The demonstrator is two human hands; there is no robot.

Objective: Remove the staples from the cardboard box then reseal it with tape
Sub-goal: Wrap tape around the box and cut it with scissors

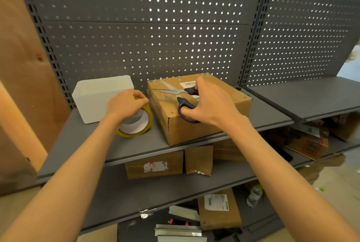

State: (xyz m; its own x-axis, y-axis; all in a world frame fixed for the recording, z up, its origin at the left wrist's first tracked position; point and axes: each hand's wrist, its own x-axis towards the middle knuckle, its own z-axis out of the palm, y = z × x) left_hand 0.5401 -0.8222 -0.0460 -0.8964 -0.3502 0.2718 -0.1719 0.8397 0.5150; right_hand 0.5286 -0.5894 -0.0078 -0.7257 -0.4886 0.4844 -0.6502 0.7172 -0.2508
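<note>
My left hand [124, 103] grips the yellow tape roll [136, 123]; my right hand [210, 103] holds open scissors [178, 97] atop the cardboard box [198, 125] on the grey shelf [97, 144].

Place: a stockroom or shop back area, by the look of it.
Racking: grey metal shelf [194, 142] units with slotted uprights [48, 54] and a perforated back panel [148, 27].
Stock: brown parcels [153, 163] with shipping labels crowd the lower shelves, one cardboard box [196, 125] on top.
Packing gear: tape roll [140, 123] and scissors [181, 95] lie to hand.
Side: plywood board [21, 66] at left.
</note>
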